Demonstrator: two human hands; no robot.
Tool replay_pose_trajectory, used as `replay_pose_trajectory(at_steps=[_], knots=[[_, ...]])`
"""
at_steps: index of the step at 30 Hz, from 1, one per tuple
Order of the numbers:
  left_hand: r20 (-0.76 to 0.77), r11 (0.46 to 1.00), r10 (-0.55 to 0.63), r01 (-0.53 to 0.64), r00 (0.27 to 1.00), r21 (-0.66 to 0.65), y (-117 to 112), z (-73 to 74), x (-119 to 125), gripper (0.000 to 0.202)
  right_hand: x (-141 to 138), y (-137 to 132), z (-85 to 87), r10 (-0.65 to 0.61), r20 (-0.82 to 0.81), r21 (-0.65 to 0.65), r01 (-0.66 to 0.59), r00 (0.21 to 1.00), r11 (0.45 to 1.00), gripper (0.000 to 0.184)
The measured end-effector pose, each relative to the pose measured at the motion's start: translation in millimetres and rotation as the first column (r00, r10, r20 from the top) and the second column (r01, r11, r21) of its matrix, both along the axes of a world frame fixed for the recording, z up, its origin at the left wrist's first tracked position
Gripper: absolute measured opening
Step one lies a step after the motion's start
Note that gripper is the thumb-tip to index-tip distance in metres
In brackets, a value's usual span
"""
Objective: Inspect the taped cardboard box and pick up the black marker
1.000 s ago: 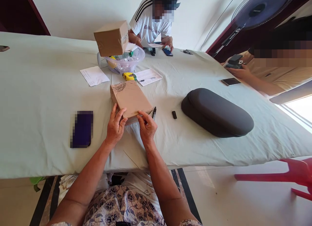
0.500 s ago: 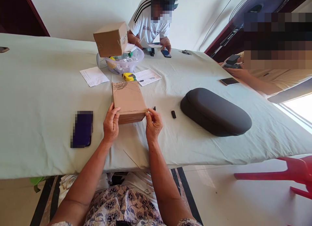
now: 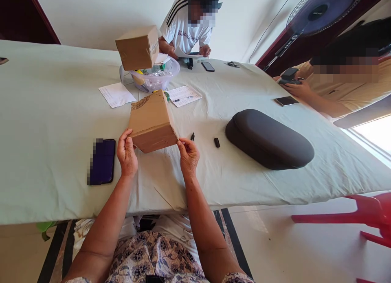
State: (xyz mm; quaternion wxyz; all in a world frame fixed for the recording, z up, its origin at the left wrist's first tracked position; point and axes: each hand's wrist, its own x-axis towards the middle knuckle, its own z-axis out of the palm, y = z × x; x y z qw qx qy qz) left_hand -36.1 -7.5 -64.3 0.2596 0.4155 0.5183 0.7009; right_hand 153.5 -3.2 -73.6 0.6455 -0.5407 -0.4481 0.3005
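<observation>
A brown cardboard box (image 3: pixel 151 116) with dark curved lines drawn on its top is tilted between my hands over the table. My left hand (image 3: pixel 127 154) grips its left near corner, thumb in front and fingers partly behind the cardboard. At the right near lower corner, my right hand (image 3: pixel 188 154) pinches the edge between thumb and fingers. Just beyond that hand a black marker (image 3: pixel 192 136) lies on the cloth, with a small black cap-like piece (image 3: pixel 216 142) farther right. The box partly covers a yellow and green tape measure (image 3: pixel 166 95).
A dark oblong case (image 3: pixel 269 138) lies to the right, a phone (image 3: pixel 103 161) to the left. A lilac basin (image 3: pixel 152 81) carries another cardboard box (image 3: pixel 136 49). Papers (image 3: pixel 117 95) lie near it. One person sits opposite; another holds a device at right. A red stool (image 3: pixel 363 211) stands below.
The box has turned and tilted to the left, its near side now showing more. My left hand has moved left with it. The person opposite has lifted a hand off a phone.
</observation>
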Motion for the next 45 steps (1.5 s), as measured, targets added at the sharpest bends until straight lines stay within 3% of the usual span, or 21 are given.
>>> replay_pose_trajectory(at_steps=[5,11,16,19,23,28,36,40,45], knots=[[0.156,0.999,-0.038,0.040,0.987,-0.008,2.5,-1.7,1.2,0.052,-1.1,-0.3,2.4,0.057,-0.054,0.040,-0.055,0.997,0.998,0.024],[0.363,0.989,-0.147,0.144,0.920,0.036,7.4,-2.0,1.7,0.060,-5.5,-3.2,-1.8,0.110,-0.027,0.207,-0.102,0.994,0.973,0.019],[0.429,0.985,-0.052,0.118,0.902,-0.128,9.4,-13.6,5.7,0.071,-15.0,-11.1,-6.1,0.179,0.236,0.300,-0.247,0.955,0.921,0.012],[0.388,0.977,-0.087,0.156,0.917,-0.148,7.5,-17.4,8.8,0.086,-23.0,-15.6,-5.8,0.246,0.356,0.323,-0.366,0.902,0.873,0.018],[0.213,0.965,-0.171,0.207,0.962,-0.160,0.8,-10.7,10.7,0.106,-29.0,-17.9,-5.1,0.272,0.398,0.380,-0.427,0.876,0.821,0.027],[0.084,0.949,-0.274,0.283,0.958,-0.139,-4.7,-2.4,11.0,0.113,-30.2,-19.0,-7.8,0.292,0.427,0.342,-0.452,0.855,0.824,0.021],[-0.016,0.926,-0.376,0.375,0.927,-0.042,-3.4,-10.3,9.5,0.135,-30.6,-19.8,-13.4,0.169,0.513,0.376,-0.398,0.842,0.837,0.010],[-0.106,0.929,-0.370,0.367,0.923,-0.050,-5.1,-9.0,13.4,0.132,-31.5,-19.7,-10.8,0.055,0.526,0.484,-0.352,0.849,0.801,0.008],[-0.131,0.935,-0.355,0.353,0.926,-0.039,-4.1,-10.9,12.7,0.117,-30.8,-19.5,-8.6,0.076,0.551,0.444,-0.369,0.831,0.817,0.013]])
